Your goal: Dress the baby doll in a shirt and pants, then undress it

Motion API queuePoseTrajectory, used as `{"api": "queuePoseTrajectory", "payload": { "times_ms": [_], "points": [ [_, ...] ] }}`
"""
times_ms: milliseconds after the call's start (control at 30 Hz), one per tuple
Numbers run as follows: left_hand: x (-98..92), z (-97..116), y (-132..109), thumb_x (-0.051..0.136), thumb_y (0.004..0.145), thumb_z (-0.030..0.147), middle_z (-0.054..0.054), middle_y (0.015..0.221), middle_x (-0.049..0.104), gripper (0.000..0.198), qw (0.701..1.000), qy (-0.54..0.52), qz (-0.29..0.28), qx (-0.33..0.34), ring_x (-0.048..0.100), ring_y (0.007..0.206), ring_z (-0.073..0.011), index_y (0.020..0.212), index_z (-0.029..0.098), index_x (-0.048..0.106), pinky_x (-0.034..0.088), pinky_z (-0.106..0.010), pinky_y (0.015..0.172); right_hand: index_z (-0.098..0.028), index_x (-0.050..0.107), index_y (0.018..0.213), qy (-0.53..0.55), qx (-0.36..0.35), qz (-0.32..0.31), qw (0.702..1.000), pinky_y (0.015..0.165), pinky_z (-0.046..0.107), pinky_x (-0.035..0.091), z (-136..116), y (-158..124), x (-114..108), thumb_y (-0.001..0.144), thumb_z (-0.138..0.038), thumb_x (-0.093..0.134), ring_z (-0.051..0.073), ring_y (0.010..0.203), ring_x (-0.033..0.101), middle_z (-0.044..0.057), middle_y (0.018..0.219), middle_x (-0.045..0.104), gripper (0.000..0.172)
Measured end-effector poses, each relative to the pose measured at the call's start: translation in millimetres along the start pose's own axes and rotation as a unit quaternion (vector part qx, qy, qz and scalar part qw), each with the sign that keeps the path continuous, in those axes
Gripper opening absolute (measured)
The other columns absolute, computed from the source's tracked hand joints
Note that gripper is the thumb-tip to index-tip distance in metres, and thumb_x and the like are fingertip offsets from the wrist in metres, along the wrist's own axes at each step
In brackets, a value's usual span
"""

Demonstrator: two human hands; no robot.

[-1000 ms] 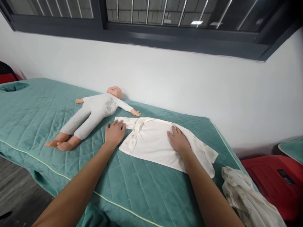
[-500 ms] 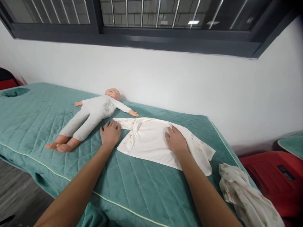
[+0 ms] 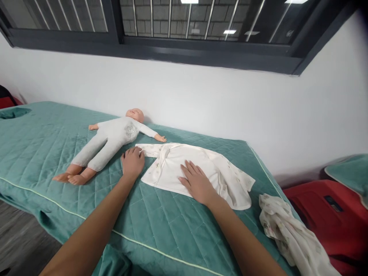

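A white baby shirt (image 3: 176, 168) with a small print on its sleeves lies spread out on the green quilted cover. At its left sleeve end, my left hand (image 3: 132, 163) has its fingers bent down and closed on the cuff. My right hand (image 3: 198, 184) rests flat on the shirt's body, fingers spread and holding nothing. Folds run through the cloth to the right of that hand. Behind and left of the shirt, a baby doll (image 3: 115, 134) in a pale grey-white bodysuit lies on its back, one arm stretched toward the shirt.
A crumpled printed white cloth (image 3: 290, 230) hangs near the right edge of the green-covered bed (image 3: 161, 226). Beyond that edge stands a red plastic object (image 3: 310, 214). A white wall (image 3: 201, 99) and a barred window (image 3: 184, 23) close off the back.
My right hand has slid left across the shirt, toward its middle, and its fingers are more spread. My left hand stays at the sleeve end. The view has shifted slightly.
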State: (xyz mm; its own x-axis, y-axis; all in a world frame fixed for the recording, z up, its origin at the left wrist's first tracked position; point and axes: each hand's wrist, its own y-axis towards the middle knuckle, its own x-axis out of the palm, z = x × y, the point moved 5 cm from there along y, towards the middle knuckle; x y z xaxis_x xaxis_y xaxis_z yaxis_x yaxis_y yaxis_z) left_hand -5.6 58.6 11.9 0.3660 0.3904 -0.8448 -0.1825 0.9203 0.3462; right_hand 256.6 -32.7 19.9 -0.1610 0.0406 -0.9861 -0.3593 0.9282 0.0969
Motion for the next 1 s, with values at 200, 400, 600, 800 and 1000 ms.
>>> {"api": "queuePoseTrajectory", "payload": {
  "times_ms": [200, 400, 600, 800, 1000],
  "points": [
    [-2.5, 1.6, -1.6, 0.04, 0.094, 0.029, -0.011, 0.124, 0.065, 0.032, 1.0, 0.003, -0.005, 0.006, 0.052, 0.12, -0.0294, 0.11, 0.021, 0.066, 0.039, -0.042, 0.099, -0.019, 0.061, 0.121, -0.036, 0.001, 0.13, 0.991, 0.104, 0.045, 0.04, -13.0, -60.9, -23.3, 0.1, -0.036, 0.04, 0.029, 0.125, 0.05, 0.013, 0.134, 0.058, 0.034],
    [-3.1, 3.6, -2.2, 0.038, 0.094, 0.029, -0.011, 0.123, 0.065, 0.032, 1.0, 0.01, -0.011, 0.018, 0.052, 0.119, -0.0295, 0.108, 0.021, 0.066, 0.039, -0.042, 0.099, -0.02, 0.059, 0.081, -0.072, 0.08, 0.102, 0.989, 0.083, 0.04, 0.045, 11.4, -103.0, -27.5, 0.1, -0.033, 0.04, 0.024, 0.085, 0.058, 0.008, 0.086, 0.063, 0.03],
    [0.6, 1.7, -0.6, 0.038, 0.094, 0.028, -0.01, 0.124, 0.065, 0.031, 1.0, 0.012, -0.014, 0.024, 0.053, 0.118, -0.0296, 0.105, 0.021, 0.066, 0.04, -0.043, 0.098, -0.023, 0.059, 0.084, 0.017, 0.076, 0.066, 0.995, 0.079, 0.033, 0.046, 23.9, -104.7, -36.7, 0.1, -0.038, 0.038, 0.02, 0.086, 0.059, 0.005, 0.088, 0.063, 0.03],
    [0.9, 2.6, -0.4, 0.037, 0.095, 0.029, -0.011, 0.122, 0.065, 0.032, 0.999, 0.016, -0.015, 0.027, 0.052, 0.118, -0.0309, 0.104, 0.02, 0.066, 0.04, -0.045, 0.098, -0.022, 0.061, 0.102, -0.017, 0.266, 0.125, 0.956, 0.088, 0.037, 0.046, 117.3, -83.4, -63.1, 0.094, -0.035, 0.043, 0.025, 0.106, 0.059, 0.008, 0.112, 0.065, 0.023],
    [3.2, 3.0, 1.9, 0.038, 0.094, 0.029, -0.012, 0.12, 0.066, 0.031, 0.999, 0.028, -0.024, 0.019, 0.053, 0.118, -0.0309, 0.102, 0.022, 0.067, 0.04, -0.046, 0.098, -0.013, 0.063, 0.107, -0.093, 0.424, -0.018, 0.901, 0.078, 0.045, 0.047, 197.5, -84.2, -59.4, 0.09, -0.055, 0.042, 0.036, 0.101, 0.063, 0.021, 0.11, 0.066, 0.05]
  ]
}}
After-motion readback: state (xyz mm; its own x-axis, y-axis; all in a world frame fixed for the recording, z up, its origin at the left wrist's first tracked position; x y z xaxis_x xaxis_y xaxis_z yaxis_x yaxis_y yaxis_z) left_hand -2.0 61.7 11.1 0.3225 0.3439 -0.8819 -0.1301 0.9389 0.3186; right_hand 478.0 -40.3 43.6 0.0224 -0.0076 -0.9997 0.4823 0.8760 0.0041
